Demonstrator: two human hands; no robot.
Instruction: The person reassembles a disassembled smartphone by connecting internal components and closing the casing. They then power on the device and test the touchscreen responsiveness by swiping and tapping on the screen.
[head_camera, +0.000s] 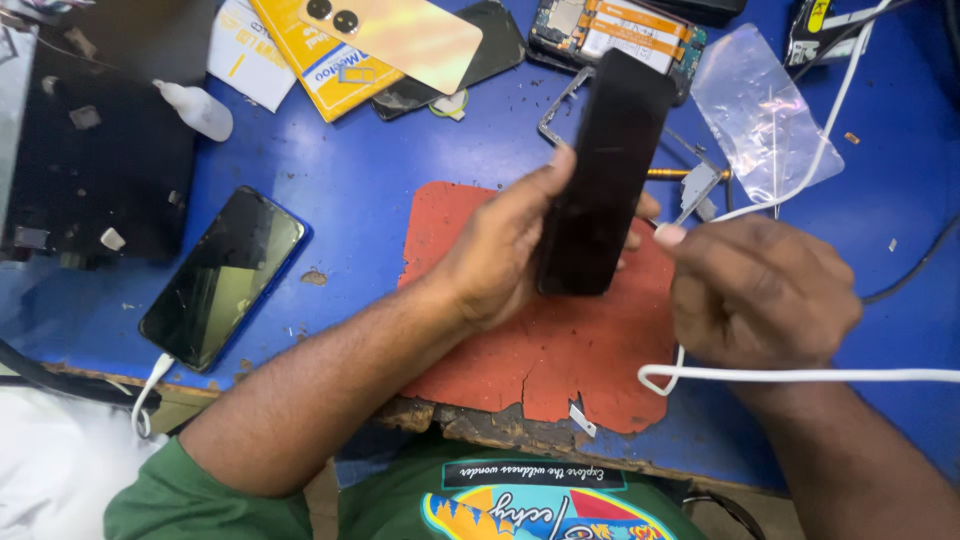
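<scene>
My left hand (500, 255) grips a black phone (605, 170), held tilted with its dark screen up, above a worn red mat (540, 360). My right hand (755, 290) is closed beside the phone's lower right edge, thumb tip touching it, and a white cable (790, 375) loops under and past this hand. What the right fingers pinch is hidden.
A blue-cased phone (222, 275) with a white cable plugged in lies at left on the blue table (350, 170). A gold phone back cover (400, 35), yellow packet, small white bottle (198, 108), open phone chassis (620, 30), clear plastic film (765, 110) and tweezers (695, 190) lie behind.
</scene>
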